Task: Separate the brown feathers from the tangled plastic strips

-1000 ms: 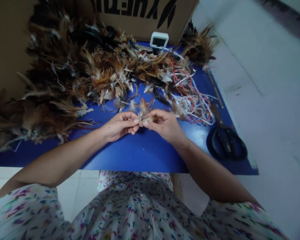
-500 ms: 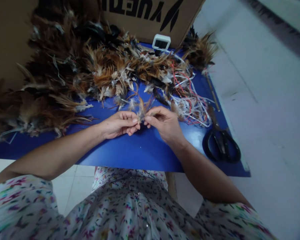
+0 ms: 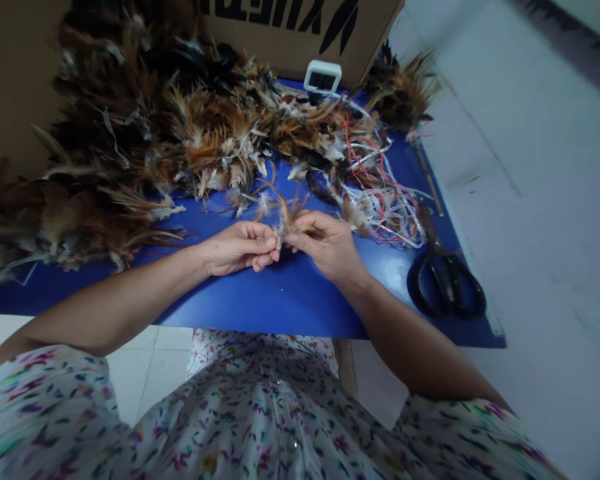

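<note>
Above the blue tabletop (image 3: pixel 250 300), my left hand (image 3: pixel 243 248) pinches the base of a small tuft of brown feathers (image 3: pixel 284 220) between thumb and forefinger. My right hand (image 3: pixel 325 245) is closed from the other side, its thumb and forefinger pinching feathers at the same tuft. The fingertips of both hands are close together, and the quill ends are partly hidden by them. Just beyond the hands lie a few loose feathers (image 3: pixel 264 203). A large heap of brown and black feathers (image 3: pixel 205 133) spreads behind them.
To the right is a tangle of white and red strings (image 3: pixel 385 207). Black-handled scissors (image 3: pixel 445 285) lie near the table's right edge, below a thin stick (image 3: pixel 429 173). A small white digital display (image 3: pixel 323 77) stands before a cardboard box (image 3: pixel 280 40). Another feather bunch (image 3: pixel 403 90) sits at the back right.
My right hand has shifted slightly left, closer to my left hand at the tuft. The left hand's pinch stays the same. The view has tilted a little.
</note>
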Motion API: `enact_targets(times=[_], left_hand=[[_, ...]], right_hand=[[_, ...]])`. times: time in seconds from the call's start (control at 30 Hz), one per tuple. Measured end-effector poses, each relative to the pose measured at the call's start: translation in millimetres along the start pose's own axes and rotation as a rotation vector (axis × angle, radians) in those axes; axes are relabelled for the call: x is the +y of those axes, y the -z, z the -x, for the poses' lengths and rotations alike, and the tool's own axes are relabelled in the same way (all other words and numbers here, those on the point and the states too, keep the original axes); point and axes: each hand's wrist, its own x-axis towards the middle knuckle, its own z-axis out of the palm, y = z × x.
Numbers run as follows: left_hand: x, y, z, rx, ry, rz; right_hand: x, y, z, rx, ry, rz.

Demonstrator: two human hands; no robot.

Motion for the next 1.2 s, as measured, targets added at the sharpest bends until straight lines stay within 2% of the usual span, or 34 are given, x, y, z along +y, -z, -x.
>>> enact_targets(times=[0.5, 1.0, 1.2], left_hand=[[-1.6, 2.1, -0.4, 0.003, 0.007, -0.041], [-0.6, 2.7, -0.1, -0.001, 0.000, -0.036], [0.5, 0.6, 0.2, 0.005, 0.015, -0.054]], right_hand=[[3.1, -1.3, -0.7, -0.016, 0.058, 0.002], [2.7, -2.6, -1.5, -0.032, -0.005, 0.007], [3.3, -2.9, -0.6, -0.031, 0.068, 0.023]])
